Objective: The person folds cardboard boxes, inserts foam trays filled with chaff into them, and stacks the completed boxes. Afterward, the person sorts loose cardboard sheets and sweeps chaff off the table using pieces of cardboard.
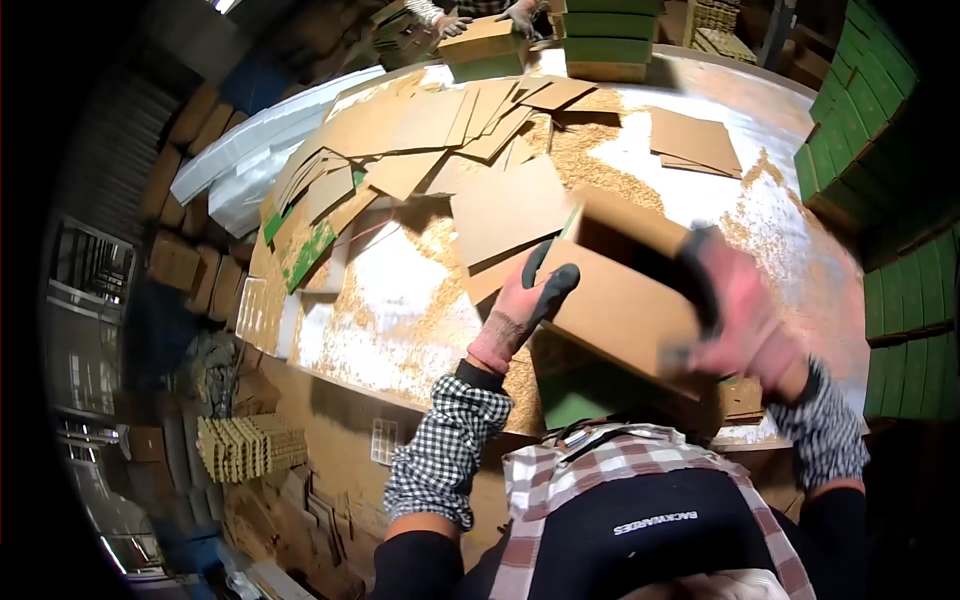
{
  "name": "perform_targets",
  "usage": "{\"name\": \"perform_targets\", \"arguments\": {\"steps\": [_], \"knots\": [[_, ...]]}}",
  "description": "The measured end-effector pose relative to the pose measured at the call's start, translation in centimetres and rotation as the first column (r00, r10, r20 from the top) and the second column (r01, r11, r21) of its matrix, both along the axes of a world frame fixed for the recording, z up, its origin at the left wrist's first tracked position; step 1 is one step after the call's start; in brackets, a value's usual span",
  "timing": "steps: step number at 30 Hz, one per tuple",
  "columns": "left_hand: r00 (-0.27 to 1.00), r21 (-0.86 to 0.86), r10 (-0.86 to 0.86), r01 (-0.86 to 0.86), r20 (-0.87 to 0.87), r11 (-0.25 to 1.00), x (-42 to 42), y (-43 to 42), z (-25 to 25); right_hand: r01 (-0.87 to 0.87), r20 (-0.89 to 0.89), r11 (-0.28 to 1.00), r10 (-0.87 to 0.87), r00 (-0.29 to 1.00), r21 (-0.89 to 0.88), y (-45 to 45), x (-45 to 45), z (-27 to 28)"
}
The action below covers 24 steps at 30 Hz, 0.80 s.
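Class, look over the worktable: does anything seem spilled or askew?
Yes: tan flakes lie strewn across the worktable, looking spilled, and cardboard sheets sprawl in an uneven, overlapping heap instead of a squared stack.

Glaring tabletop, dark fisheye edges, motion blur
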<state>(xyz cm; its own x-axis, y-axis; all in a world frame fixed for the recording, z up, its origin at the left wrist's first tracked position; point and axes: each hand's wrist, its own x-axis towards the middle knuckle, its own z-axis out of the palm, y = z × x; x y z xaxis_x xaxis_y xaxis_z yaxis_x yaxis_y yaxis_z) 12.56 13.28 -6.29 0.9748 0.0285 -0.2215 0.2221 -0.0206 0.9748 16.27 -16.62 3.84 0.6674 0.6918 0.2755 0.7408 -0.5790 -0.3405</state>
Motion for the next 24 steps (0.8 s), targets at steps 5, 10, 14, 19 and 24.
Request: {"name": "perform_targets", "arguments": {"steps": [5,10,14,19,24], "knots": [[0.943,-0.515,0.269,-0.334,-0.198,0.789,-1.5,-3.7,-8.4,0.154,-0.038,0.983,-0.158,0.987,-0.104,-4.5,-4.5,-4.8],[0.757,-0.028,0.085,-0.088,0.648,0.996,1.2,-6.1,8.9,0.580,-0.684,0.767,-0.268,0.678,0.275,-5.0,-12.7,-11.3],[0.623,0.542,-0.508,0.157,0.595,0.826,0.5,-7.0,9.5,0.602,-0.291,0.522,-0.559,0.777,0.604,-7.4,-10.8,-17.4],[0.531,0.464,-0.512,0.235,0.675,0.854,0.6,-8.9,7.3,0.704,-0.778,0.366,0.449,0.439,0.609,-8.4,-6.5,-7.8],[0.464,0.707,-0.758,0.325,0.459,0.627,1.7,-6.9,10.7,0.722,-0.805,0.364,0.189,0.562,0.589,-11.3,-9.9,-11.6]]}}
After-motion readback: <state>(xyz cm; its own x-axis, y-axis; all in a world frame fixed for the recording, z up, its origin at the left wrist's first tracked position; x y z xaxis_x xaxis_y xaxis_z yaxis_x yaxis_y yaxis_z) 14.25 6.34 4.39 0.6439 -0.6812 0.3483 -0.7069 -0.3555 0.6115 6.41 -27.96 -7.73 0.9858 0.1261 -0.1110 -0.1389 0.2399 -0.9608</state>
